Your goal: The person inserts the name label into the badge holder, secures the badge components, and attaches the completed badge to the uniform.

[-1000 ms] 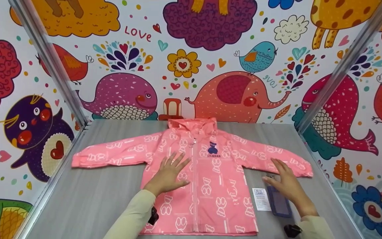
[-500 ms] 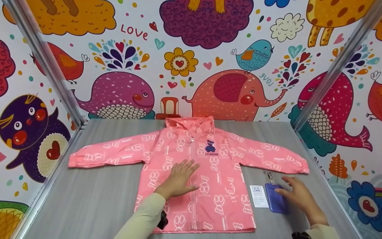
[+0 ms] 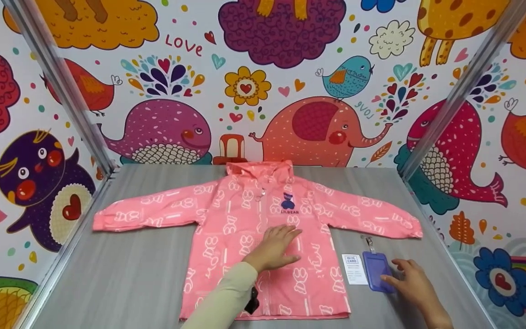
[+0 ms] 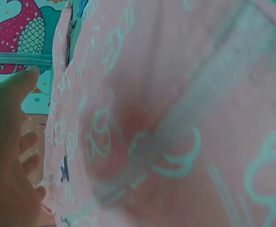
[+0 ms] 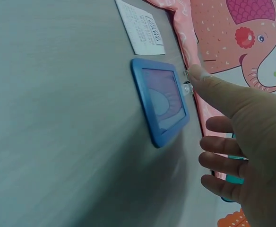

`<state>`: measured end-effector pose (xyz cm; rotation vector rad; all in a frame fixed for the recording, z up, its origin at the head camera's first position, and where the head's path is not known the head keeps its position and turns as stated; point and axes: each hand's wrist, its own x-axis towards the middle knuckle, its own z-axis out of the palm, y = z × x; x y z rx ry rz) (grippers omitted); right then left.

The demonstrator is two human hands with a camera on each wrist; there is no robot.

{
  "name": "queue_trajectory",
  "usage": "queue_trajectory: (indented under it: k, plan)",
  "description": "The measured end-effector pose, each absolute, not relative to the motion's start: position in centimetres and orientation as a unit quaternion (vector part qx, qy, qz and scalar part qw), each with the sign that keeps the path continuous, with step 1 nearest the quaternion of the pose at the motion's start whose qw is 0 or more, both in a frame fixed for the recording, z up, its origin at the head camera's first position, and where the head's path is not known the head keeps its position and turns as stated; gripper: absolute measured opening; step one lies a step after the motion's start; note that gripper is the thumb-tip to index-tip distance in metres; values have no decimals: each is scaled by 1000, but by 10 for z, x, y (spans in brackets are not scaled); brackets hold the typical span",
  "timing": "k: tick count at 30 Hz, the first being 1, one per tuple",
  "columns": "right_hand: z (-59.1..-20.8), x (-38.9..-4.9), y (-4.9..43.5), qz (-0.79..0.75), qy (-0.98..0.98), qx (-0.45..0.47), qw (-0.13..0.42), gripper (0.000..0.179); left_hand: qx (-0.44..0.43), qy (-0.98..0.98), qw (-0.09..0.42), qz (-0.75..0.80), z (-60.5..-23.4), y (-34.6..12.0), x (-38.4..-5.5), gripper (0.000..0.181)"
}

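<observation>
A pink child's jacket point(image 3: 244, 256) with white bear outlines is spread flat, sleeves stretched to both sides. Over its front, right of the zipper, my left hand point(image 3: 276, 249) hovers with fingers extended; in the left wrist view its shadow falls on the fabric point(image 4: 128, 109). A blue badge holder point(image 3: 377, 272) with a metal clip point(image 3: 370, 244) lies below the right sleeve. Just right of it is my right hand point(image 3: 414, 282), fingers loosely bent, thumb overlapping the holder's edge in the head view. In the right wrist view, that hand point(image 5: 251, 137) holds nothing.
A small white printed card point(image 3: 355, 269) lies between the jacket and the badge holder. Everything rests on a grey wood-grain table point(image 3: 130, 274). Walls printed with cartoon animals point(image 3: 308, 132) and metal posts point(image 3: 454, 96) enclose it at the back and sides.
My left hand has slid rightward across the jacket front. My right hand has come down from near the right sleeve, uncovering the badge holder and its clip.
</observation>
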<state>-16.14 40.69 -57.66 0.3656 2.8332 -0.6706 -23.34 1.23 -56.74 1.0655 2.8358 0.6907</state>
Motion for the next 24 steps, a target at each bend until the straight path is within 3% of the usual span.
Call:
queue_trajectory:
  k: [6,16,24]
  plan:
    - [-580,-152,401,-219,959,148,100,91,356,911,14,208,-564,46,-237,64]
    - [-581,-142,391,-224,950,197,90,90,345,907,52,236,-563,87,-234,57]
    - [-578,-134,381,-221,937,241,121,86,354,911,47,207,-560,117,-228,57]
